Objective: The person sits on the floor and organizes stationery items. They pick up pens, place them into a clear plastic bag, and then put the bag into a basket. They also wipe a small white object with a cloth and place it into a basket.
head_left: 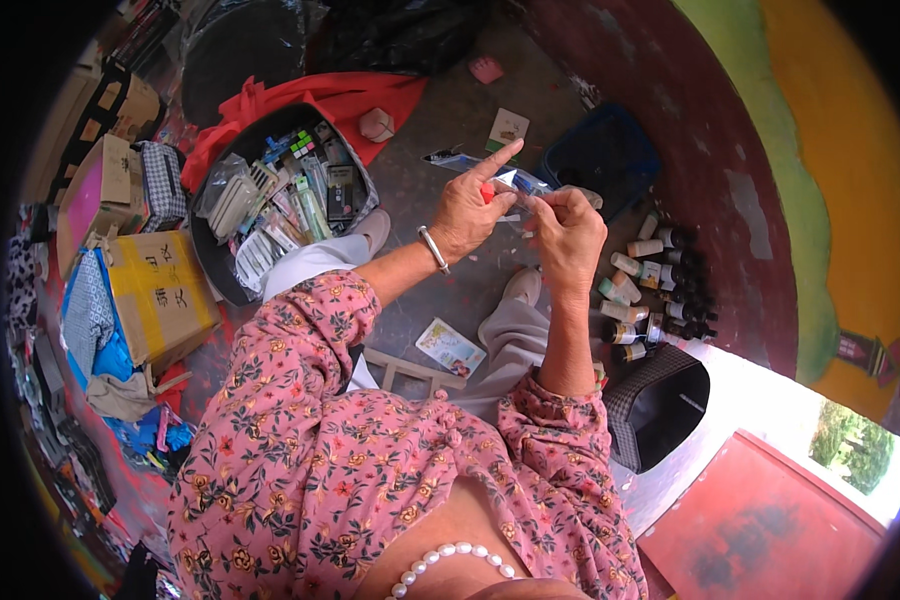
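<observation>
We hold a small clear packet up between both hands, above the floor. Our left hand pinches its near end, forefinger lifted; our right hand pinches the other end. We should probably keep both grips close and pull gently.

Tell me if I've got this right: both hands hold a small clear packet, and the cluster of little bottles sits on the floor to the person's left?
Not quite. In the head view both hands, left hand and right hand, do hold the small clear packet, but the little bottles sit on the floor to the person's right.
</observation>
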The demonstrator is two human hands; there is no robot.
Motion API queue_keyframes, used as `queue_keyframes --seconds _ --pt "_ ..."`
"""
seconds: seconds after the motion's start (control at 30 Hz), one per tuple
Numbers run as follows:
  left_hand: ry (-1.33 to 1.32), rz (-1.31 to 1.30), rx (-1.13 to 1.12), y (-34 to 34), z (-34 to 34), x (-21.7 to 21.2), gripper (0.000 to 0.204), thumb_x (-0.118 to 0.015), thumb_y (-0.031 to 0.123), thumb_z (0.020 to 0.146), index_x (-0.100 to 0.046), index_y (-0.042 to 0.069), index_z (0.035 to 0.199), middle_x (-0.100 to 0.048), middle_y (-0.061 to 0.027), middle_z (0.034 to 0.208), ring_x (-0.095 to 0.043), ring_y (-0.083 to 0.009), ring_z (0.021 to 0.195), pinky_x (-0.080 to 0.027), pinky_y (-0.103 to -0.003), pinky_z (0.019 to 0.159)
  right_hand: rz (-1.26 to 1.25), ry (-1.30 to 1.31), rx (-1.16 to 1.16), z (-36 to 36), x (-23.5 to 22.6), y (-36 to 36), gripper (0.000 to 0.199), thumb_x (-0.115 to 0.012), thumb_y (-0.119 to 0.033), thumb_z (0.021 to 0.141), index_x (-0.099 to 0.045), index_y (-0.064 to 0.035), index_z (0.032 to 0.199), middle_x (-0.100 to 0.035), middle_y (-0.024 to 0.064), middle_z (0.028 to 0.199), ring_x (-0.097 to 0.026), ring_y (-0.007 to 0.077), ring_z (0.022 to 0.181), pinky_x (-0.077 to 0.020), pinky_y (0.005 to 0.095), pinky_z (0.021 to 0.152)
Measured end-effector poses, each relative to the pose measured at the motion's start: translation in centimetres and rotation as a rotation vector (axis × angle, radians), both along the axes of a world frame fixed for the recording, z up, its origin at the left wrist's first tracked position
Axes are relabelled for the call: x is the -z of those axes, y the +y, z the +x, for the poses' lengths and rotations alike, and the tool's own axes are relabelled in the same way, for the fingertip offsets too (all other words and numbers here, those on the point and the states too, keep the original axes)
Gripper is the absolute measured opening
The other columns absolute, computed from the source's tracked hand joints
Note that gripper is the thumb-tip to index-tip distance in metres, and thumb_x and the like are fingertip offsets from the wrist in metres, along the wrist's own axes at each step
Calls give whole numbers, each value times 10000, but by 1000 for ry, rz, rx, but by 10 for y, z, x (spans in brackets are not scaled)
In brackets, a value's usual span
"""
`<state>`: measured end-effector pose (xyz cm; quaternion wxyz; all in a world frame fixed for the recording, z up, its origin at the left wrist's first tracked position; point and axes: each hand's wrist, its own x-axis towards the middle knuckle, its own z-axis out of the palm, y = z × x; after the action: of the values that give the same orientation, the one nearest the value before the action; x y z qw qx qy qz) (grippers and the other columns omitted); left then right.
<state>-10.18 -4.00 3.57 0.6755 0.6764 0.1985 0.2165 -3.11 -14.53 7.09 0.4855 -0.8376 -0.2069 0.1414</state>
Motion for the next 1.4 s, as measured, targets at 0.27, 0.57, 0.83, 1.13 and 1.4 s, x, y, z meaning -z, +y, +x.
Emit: queue_keyframes --seconds 0.27,0.57,0.83,1.13,1.4 --pt "-85 -535 2 6 0 1 611 -557 -22 763 -323 145 1302 -594 -14 786 -432 0 561 -363 -119 442 118 -112 76 3 -3 5 184 -673 -120 682 -559 2 759 -558 47 603 -524 106 541 -424 227 519" --pt "-78 5 414 15 -9 -15 685 -524 -101 704 -313 132 1312 -573 -24 965 -516 -43 732 -443 -192 699 530 1077 -135 27 7 -19 503 -464 -421 844 -486 19 1087 -612 104 821 -584 132 668 -440 222 568" --pt "-10 -301 728 28 -10 -16 846 -581 -14 714 -60 125 1366 -579 -39 793 -530 -57 662 -408 -179 574 578 1180 11 29 22 -14 227 -590 -131 772 -533 26 927 -600 96 806 -582 171 724 -467 299 690" --pt "276 -575 498 26 -9 -2 556 -634 71 714 -352 22 1191 -568 -27 665 -424 -14 419 -274 -125 344 436 866 110 26 18 -8 163 -610 -72 742 -536 5 866 -579 65 751 -572 126 642 -473 247 564" --pt "289 -548 389 26 -11 7 140 -624 127 752 -515 40 745 -546 -12 647 -510 -43 493 -324 -144 359 428 1009 -54 20 22 -11 140 -562 -108 789 -532 -36 906 -573 21 734 -543 92 593 -454 245 528"
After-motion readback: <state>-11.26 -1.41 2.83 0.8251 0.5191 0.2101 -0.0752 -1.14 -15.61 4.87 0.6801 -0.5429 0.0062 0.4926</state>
